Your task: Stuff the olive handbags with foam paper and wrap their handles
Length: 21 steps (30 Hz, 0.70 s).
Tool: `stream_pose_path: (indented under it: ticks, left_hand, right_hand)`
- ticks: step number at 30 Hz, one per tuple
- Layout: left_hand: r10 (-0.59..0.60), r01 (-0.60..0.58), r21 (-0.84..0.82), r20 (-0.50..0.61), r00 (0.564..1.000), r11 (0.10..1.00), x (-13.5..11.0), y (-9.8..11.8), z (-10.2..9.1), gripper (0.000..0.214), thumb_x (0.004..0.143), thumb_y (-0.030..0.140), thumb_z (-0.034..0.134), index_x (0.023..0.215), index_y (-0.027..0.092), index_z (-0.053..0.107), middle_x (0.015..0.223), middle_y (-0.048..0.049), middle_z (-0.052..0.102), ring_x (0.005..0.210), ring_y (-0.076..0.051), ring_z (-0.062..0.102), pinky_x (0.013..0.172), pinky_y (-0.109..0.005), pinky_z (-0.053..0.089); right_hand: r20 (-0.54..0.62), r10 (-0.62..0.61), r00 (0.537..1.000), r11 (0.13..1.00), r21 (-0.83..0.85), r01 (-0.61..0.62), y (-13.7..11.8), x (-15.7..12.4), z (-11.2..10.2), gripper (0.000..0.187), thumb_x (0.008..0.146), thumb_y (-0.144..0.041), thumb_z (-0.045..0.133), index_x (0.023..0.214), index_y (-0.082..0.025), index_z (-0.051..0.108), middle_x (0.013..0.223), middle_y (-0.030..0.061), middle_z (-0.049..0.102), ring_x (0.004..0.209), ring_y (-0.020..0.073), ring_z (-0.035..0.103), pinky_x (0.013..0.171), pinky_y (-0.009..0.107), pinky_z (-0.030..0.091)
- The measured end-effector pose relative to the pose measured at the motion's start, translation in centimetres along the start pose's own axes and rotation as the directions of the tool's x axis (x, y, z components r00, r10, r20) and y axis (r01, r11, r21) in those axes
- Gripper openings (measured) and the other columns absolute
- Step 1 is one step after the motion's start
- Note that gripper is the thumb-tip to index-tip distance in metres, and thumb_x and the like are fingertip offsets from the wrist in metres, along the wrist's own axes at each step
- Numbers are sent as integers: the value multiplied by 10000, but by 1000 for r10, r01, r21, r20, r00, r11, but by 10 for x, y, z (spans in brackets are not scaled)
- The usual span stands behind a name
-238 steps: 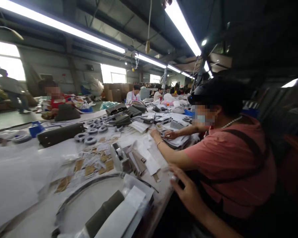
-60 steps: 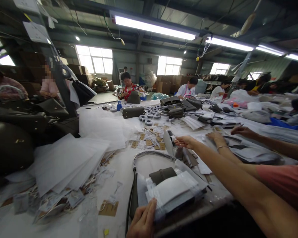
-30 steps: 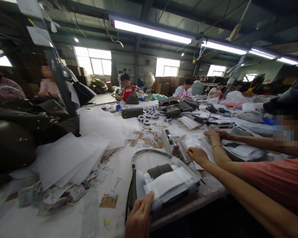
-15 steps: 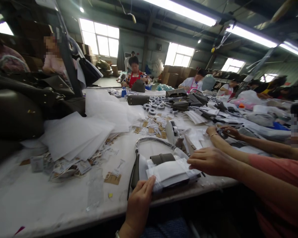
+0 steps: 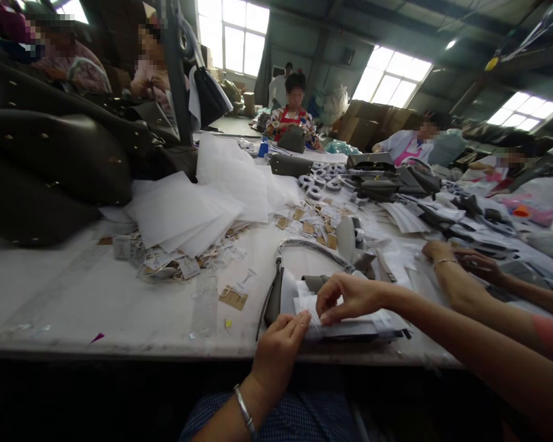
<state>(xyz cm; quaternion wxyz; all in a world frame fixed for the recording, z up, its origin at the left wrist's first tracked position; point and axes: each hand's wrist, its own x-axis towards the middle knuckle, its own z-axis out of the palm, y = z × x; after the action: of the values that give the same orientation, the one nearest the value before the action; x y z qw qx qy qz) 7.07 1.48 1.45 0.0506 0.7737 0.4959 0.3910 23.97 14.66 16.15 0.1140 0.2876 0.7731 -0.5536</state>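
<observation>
A grey-green bag part wrapped in white paper and clear film (image 5: 350,325) lies at the table's near edge, with its strap (image 5: 304,245) looping behind it. My left hand (image 5: 279,347), a bangle on its wrist, grips the near-left corner of the wrapping with curled fingers. My right hand (image 5: 350,298) pinches the white paper on top of the same bundle between thumb and fingers. Part of the bundle is hidden under both hands.
A white tape dispenser (image 5: 345,236) stands just behind the bundle. White tissue sheets (image 5: 188,212), cardboard tags (image 5: 233,298) and tape rolls (image 5: 317,184) lie farther out. Dark bags (image 5: 50,153) pile at the left. A co-worker's hands (image 5: 461,261) work at the right.
My right hand came back from the tape dispenser to the bundle and now pinches its paper. My left hand stayed at the bundle's near corner. The view tilted downward.
</observation>
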Motion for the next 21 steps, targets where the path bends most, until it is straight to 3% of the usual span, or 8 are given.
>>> stream_pose_path:
  ticks: [4, 8, 13, 17, 21]
  left_hand:
    - [1, -2, -20, -10, 1000, 1000, -1, 0, 2, 453, 941, 34, 483, 1375, 163, 493, 1147, -57, 711, 1013, -162, 646, 883, -274, 590]
    - [-2, 2, -18, 1, 1000, 1000, -1, 0, 2, 455, 937, 20, 476, 1368, 165, 493, 1150, -58, 710, 1009, -164, 644, 883, -278, 587]
    - [-19, 19, -34, -8, 1000, 999, -1, 1, 3, 419, 920, 22, 523, 1318, 150, 530, 1138, -49, 711, 1005, -157, 638, 897, -256, 576]
    - [-17, 18, -45, 6, 1000, 999, 0, 1, 2, 450, 922, 15, 496, 1346, 166, 508, 1133, -42, 711, 1006, -151, 641, 903, -259, 576]
    - [-31, 32, -53, 21, 999, 998, 0, 1, 1, 509, 916, -11, 447, 1384, 186, 476, 1131, -41, 710, 1006, -156, 644, 892, -279, 585]
  right_hand:
    - [-20, -8, 1000, 956, -294, 2, 14, 19, -11, 310, 790, -427, 728, 830, -120, 747, 659, 14, 665, 585, 106, 563, 552, 189, 419]
    - [-10, -16, 1000, 888, -459, 10, 10, 27, -22, 312, 777, -447, 736, 765, -135, 739, 596, -24, 618, 525, 81, 506, 501, 180, 349]
    - [78, 55, 995, 903, -429, -16, -9, 22, -31, 355, 764, -484, 746, 750, -128, 736, 582, -36, 595, 521, 77, 505, 496, 179, 344]
    - [189, 84, 978, 938, -347, -14, -24, 17, -25, 340, 764, -473, 756, 781, -134, 743, 599, -41, 611, 539, 80, 526, 504, 181, 352]
    - [141, 108, 984, 864, -503, -23, -23, 26, -18, 221, 738, -385, 786, 782, -169, 761, 592, -53, 632, 503, 70, 510, 496, 193, 323]
